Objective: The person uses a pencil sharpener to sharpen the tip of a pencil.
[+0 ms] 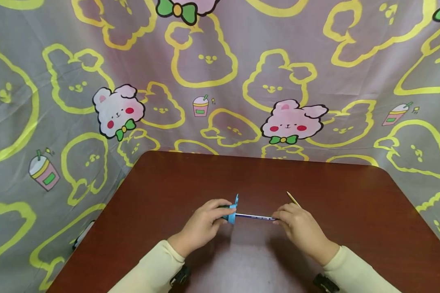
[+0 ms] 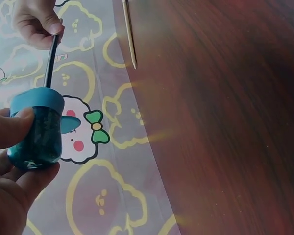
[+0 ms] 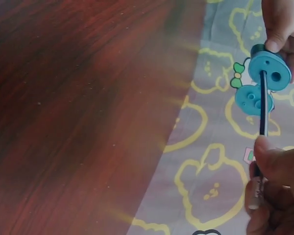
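My left hand (image 1: 203, 223) grips a blue pencil sharpener (image 1: 232, 215) above the table. Its body (image 2: 38, 134) is a see-through teal container, and the round flip lid (image 3: 252, 100) hangs open to one side. Holes of different sizes show in the sharpener's top (image 3: 270, 66). The end of a dark pencil (image 1: 254, 217) sits in one of them, so its tip is hidden. With thumb and fingers my right hand (image 1: 303, 228) pinches that pencil near its other end, which shows a pale tip in the right wrist view.
A second, yellowish pencil (image 1: 292, 198) lies on the table beyond my right hand, partly covered by it in the head view. The brown wooden table (image 1: 190, 175) has rounded far corners. A patterned cloth (image 1: 234, 93) hangs behind it and at its sides.
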Demonstrator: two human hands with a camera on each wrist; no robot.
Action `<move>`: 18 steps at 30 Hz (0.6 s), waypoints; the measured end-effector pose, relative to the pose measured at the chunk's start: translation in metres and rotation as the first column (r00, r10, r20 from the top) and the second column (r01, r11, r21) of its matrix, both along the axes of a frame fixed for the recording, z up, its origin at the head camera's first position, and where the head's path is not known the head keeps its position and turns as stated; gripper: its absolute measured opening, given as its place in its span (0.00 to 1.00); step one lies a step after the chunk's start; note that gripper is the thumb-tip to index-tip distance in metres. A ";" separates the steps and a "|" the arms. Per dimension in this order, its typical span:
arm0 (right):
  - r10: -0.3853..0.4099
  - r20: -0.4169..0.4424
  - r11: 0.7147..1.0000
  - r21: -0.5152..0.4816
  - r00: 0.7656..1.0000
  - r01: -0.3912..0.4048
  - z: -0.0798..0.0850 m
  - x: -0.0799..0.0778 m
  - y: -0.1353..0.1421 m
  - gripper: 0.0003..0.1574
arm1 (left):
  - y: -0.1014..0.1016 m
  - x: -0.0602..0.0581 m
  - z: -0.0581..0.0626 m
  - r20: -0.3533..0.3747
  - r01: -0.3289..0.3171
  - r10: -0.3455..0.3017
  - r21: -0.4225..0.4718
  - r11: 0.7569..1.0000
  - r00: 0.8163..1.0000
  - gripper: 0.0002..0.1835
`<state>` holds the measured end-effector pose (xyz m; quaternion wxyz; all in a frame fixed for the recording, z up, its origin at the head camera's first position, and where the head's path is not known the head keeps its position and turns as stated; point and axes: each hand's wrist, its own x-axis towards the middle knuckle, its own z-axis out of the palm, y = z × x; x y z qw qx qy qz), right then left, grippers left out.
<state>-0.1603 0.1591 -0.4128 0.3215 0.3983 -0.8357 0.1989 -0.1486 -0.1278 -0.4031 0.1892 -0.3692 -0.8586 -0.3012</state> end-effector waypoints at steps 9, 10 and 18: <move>0.044 0.511 0.999 -0.011 0.859 -0.045 0.017 -0.002 0.007 0.04 | 0.000 -0.004 0.001 -0.143 0.052 -0.051 0.005 0.999 0.988 0.23; 0.041 0.543 0.999 -0.010 0.839 -0.043 0.018 -0.002 0.007 0.03 | 0.000 -0.004 0.000 -0.148 0.052 -0.050 0.010 0.999 0.988 0.23; 0.011 0.518 0.999 0.027 0.855 -0.029 0.022 -0.005 0.007 0.04 | 0.002 -0.005 0.000 -0.140 0.036 -0.029 0.045 0.998 0.990 0.25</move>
